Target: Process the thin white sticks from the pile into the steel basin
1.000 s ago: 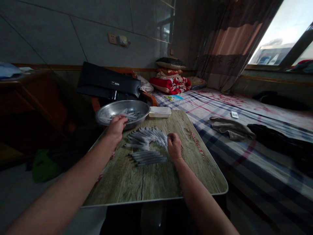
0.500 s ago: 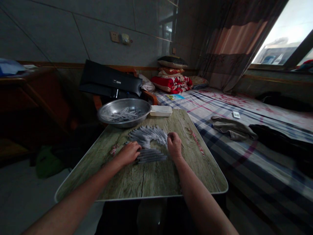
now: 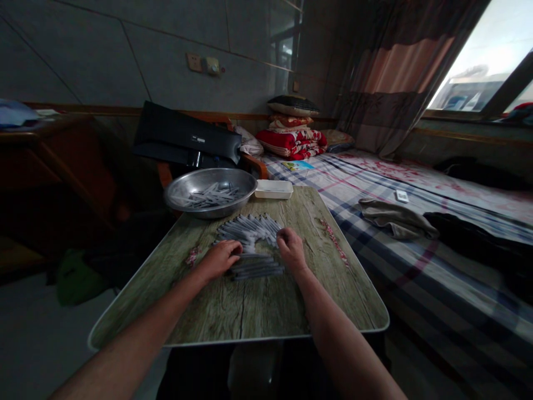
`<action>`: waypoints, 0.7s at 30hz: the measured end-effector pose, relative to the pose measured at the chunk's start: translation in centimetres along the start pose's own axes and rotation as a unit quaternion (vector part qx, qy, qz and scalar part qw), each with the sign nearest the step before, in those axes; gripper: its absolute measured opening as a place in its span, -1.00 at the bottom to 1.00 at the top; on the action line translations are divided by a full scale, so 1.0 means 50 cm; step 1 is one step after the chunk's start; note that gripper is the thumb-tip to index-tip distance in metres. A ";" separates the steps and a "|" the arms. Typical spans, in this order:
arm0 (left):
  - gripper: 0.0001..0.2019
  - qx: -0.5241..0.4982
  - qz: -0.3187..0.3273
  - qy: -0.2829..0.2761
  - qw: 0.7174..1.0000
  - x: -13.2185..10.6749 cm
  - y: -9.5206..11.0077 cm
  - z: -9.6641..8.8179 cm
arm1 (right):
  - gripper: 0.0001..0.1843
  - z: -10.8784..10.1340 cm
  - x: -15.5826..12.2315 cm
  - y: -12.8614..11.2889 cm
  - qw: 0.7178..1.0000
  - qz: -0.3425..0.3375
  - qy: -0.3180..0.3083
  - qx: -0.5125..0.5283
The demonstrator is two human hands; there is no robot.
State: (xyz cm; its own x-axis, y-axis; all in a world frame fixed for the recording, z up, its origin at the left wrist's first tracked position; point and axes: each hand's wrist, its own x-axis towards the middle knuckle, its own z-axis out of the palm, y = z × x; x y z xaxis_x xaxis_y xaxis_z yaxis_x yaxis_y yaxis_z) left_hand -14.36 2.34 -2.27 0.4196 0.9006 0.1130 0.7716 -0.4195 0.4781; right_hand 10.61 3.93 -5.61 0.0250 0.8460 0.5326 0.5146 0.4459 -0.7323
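Note:
Several slim, translucent pens [image 3: 245,225] with dark ends lie fanned out on the small wood-patterned table [image 3: 266,311]. Nearer to me a second row of pens [image 3: 257,270] lies side by side, roughly crosswise. My left hand [image 3: 220,259] is at the left ends of this row, thumb and fingers closed about the end of a pen. At the right edge of the fan, my right hand [image 3: 292,249] has its fingers curled together in a pinch. Whatever is between those fingertips is hidden by the hand.
A metal basin [image 3: 183,206] of loose pens stands at the table's far left, beside a white plastic tray [image 3: 273,190]. Behind it a black monitor-like panel [image 3: 175,136] leans on a chair. A bed [image 3: 350,189] with clothes borders the table's right side.
My right hand has shifted slightly left, toward the pens. My left hand stays nearly in place, its fingers a little further over the row. The near pens have moved apart slightly.

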 end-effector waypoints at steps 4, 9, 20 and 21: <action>-0.91 -0.047 0.020 0.071 0.996 0.009 0.028 -0.016 | -0.76 0.006 -0.002 -0.011 0.995 -0.060 -0.076 -0.027; -0.92 -0.125 0.000 0.128 0.984 0.035 0.082 -0.025 | -0.79 0.023 -0.005 -0.018 0.988 -0.082 -0.121 -0.048; -0.67 -0.610 -0.087 0.258 0.744 0.084 0.164 0.108 | -0.75 0.016 -0.013 -0.038 0.982 0.021 -0.157 0.102; -0.67 -0.610 -0.090 0.246 0.748 0.085 0.166 0.115 | -0.74 0.012 -0.014 -0.041 0.982 0.014 -0.157 0.106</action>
State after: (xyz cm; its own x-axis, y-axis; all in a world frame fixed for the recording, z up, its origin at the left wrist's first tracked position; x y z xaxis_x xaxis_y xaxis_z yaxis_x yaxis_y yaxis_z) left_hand -3.43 2.04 -2.85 -0.0969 0.9886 0.1156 -0.3415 -0.1421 0.9291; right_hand 9.00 2.62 -4.74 -0.2458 0.8925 0.3782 0.3267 0.4436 -0.8345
